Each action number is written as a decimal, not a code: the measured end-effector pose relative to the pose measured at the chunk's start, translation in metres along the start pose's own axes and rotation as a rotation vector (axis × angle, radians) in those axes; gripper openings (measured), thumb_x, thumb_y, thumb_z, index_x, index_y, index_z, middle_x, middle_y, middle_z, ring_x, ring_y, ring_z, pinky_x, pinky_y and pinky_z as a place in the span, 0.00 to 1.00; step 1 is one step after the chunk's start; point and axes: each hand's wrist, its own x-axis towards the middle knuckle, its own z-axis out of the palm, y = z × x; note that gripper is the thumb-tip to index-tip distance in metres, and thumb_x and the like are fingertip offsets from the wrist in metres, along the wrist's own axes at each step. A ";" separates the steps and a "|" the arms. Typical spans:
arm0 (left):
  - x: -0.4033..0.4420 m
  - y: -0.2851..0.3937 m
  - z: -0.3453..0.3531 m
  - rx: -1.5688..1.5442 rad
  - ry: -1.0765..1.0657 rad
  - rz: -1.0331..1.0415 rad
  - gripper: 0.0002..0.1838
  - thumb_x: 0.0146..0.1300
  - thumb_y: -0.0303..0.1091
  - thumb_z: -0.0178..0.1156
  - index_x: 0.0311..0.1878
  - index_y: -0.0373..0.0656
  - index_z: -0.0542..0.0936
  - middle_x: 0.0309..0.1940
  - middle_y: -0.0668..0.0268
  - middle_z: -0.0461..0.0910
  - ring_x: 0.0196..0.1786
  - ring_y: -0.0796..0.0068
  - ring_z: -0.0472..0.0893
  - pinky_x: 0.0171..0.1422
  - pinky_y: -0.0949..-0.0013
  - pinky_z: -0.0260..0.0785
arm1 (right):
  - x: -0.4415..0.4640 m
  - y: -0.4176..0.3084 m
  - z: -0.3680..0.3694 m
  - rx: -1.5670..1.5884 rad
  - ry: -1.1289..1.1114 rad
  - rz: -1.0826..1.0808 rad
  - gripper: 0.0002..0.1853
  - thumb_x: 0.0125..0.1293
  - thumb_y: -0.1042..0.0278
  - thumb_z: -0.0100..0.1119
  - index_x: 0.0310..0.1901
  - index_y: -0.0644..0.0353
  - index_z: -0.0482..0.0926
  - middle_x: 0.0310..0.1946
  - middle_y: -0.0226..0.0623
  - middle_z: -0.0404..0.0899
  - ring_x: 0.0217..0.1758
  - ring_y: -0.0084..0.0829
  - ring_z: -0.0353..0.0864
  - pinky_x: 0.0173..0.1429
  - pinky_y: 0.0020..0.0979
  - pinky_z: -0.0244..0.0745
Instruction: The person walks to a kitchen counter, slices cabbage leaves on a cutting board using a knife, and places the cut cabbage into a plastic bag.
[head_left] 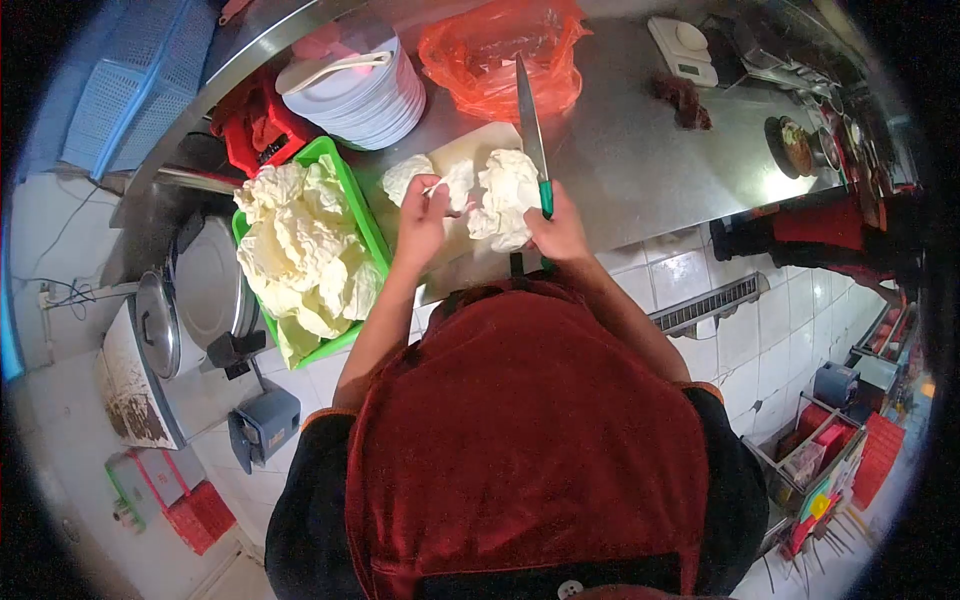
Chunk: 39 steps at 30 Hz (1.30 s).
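Note:
My right hand (560, 232) is wrapped round the green handle of a kitchen knife (529, 112); its blade points away from me. That hand's fingers also lie beside a pale cabbage leaf (505, 190) on the cream cutting board (459, 150). Closed in a pinch, my left hand (421, 215) grips a smaller cabbage piece (459, 183) over the board. Another pale piece (405, 178) lies just beyond its fingers. To the left, a green basket (372, 225) is heaped with creamy cabbage leaves (300, 250).
Behind the basket stand stacked white plates (385, 115) with a pale spoon (330, 70) on top. A red plastic bag (500, 65) sits behind the board. On the steel counter (620, 150), a white scale (684, 52) is far right. Another person's dark red clothing (815, 220) shows at right.

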 end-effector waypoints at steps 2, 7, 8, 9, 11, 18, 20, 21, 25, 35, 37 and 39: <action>0.008 -0.016 -0.014 -0.180 -0.021 -0.042 0.07 0.73 0.33 0.53 0.48 0.42 0.72 0.33 0.64 0.78 0.36 0.77 0.78 0.44 0.67 0.76 | 0.002 0.011 -0.002 -0.055 0.023 -0.030 0.17 0.59 0.73 0.54 0.51 0.64 0.70 0.31 0.39 0.77 0.30 0.30 0.78 0.34 0.33 0.73; 0.000 0.041 -0.034 -0.944 -0.066 -0.285 0.15 0.74 0.43 0.49 0.52 0.43 0.76 0.45 0.62 0.82 0.50 0.65 0.80 0.54 0.58 0.72 | -0.001 -0.004 -0.013 0.019 -0.072 0.092 0.14 0.61 0.73 0.52 0.49 0.64 0.70 0.24 0.33 0.74 0.19 0.23 0.74 0.22 0.29 0.72; -0.001 0.045 -0.036 -0.984 -0.063 -0.270 0.14 0.73 0.42 0.51 0.53 0.45 0.77 0.46 0.64 0.81 0.53 0.67 0.79 0.56 0.58 0.70 | 0.002 0.002 -0.012 0.011 -0.102 0.109 0.14 0.62 0.72 0.52 0.49 0.64 0.70 0.24 0.33 0.74 0.19 0.22 0.73 0.22 0.29 0.72; 0.000 0.035 -0.040 -0.986 -0.056 -0.263 0.14 0.73 0.42 0.51 0.53 0.45 0.77 0.46 0.64 0.81 0.53 0.67 0.79 0.56 0.58 0.70 | 0.005 0.008 -0.010 0.002 -0.130 0.126 0.14 0.62 0.71 0.53 0.49 0.63 0.70 0.25 0.33 0.73 0.19 0.22 0.73 0.23 0.29 0.71; 0.006 0.006 -0.051 -0.899 0.002 -0.161 0.11 0.71 0.40 0.54 0.50 0.46 0.78 0.47 0.65 0.82 0.57 0.68 0.77 0.59 0.57 0.68 | 0.014 0.032 0.001 0.032 -0.160 0.043 0.13 0.62 0.70 0.54 0.47 0.63 0.70 0.25 0.32 0.73 0.19 0.22 0.72 0.23 0.29 0.70; 0.014 0.030 -0.060 -0.718 0.142 -0.029 0.07 0.70 0.34 0.57 0.47 0.44 0.80 0.46 0.65 0.83 0.49 0.70 0.80 0.56 0.63 0.70 | 0.027 0.055 0.013 -0.375 -0.127 -0.178 0.13 0.62 0.63 0.63 0.38 0.63 0.72 0.25 0.36 0.72 0.28 0.31 0.76 0.33 0.35 0.72; 0.019 0.035 -0.064 -0.625 0.227 -0.020 0.07 0.71 0.33 0.57 0.48 0.43 0.79 0.43 0.66 0.82 0.44 0.72 0.81 0.49 0.68 0.73 | 0.016 0.062 -0.001 -0.375 -0.126 -0.141 0.13 0.62 0.63 0.64 0.38 0.63 0.72 0.26 0.38 0.73 0.30 0.33 0.76 0.36 0.36 0.72; 0.024 0.035 -0.062 -0.626 0.220 -0.018 0.07 0.71 0.33 0.57 0.48 0.43 0.79 0.43 0.66 0.82 0.44 0.72 0.81 0.49 0.68 0.73 | 0.008 0.065 -0.010 -0.377 -0.131 -0.101 0.14 0.61 0.63 0.64 0.37 0.63 0.73 0.27 0.40 0.74 0.33 0.35 0.77 0.40 0.38 0.72; 0.064 0.054 -0.032 -0.240 0.236 0.017 0.11 0.70 0.36 0.59 0.48 0.39 0.80 0.38 0.68 0.81 0.39 0.80 0.78 0.43 0.73 0.72 | -0.024 0.068 -0.045 -0.385 -0.068 -0.062 0.14 0.61 0.63 0.65 0.39 0.64 0.73 0.28 0.41 0.77 0.33 0.35 0.77 0.41 0.37 0.73; 0.212 0.068 0.064 0.555 0.265 0.478 0.24 0.62 0.43 0.64 0.52 0.31 0.78 0.44 0.49 0.83 0.48 0.59 0.84 0.55 0.62 0.74 | -0.051 0.066 -0.080 -0.320 0.013 0.146 0.14 0.64 0.62 0.63 0.42 0.65 0.75 0.31 0.41 0.78 0.32 0.35 0.76 0.37 0.36 0.71; 0.174 0.059 0.045 0.384 0.120 0.312 0.29 0.60 0.47 0.64 0.54 0.31 0.76 0.48 0.46 0.81 0.53 0.54 0.81 0.59 0.56 0.72 | -0.058 0.068 -0.083 -0.309 0.043 0.091 0.12 0.65 0.64 0.64 0.39 0.63 0.75 0.24 0.31 0.75 0.22 0.24 0.71 0.25 0.30 0.68; 0.153 0.005 0.011 0.631 0.163 0.164 0.34 0.57 0.51 0.65 0.57 0.32 0.74 0.55 0.44 0.77 0.60 0.52 0.76 0.64 0.53 0.68 | -0.068 0.054 -0.091 -0.253 0.019 0.110 0.12 0.65 0.63 0.64 0.38 0.63 0.75 0.25 0.31 0.75 0.25 0.24 0.72 0.30 0.31 0.70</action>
